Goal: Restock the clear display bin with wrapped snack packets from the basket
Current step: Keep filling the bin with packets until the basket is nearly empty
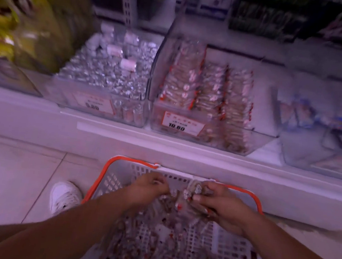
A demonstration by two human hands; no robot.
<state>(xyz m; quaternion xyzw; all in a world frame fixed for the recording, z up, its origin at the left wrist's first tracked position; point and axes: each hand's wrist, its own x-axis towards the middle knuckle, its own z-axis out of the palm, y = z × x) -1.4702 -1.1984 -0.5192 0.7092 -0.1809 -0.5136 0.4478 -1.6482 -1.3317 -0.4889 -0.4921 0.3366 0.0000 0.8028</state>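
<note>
Snack packets [192,193] pinched in right hand [218,208]; left hand [150,188] curled, reaching down into basket [116,178], grip unclear.

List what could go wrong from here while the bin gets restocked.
1. The right hand grips a loose bunch of packets; some could slip back into the basket during the lift.
2. The clear display bin holds tidy upright rows; a dropped handful could knock them over.
</note>
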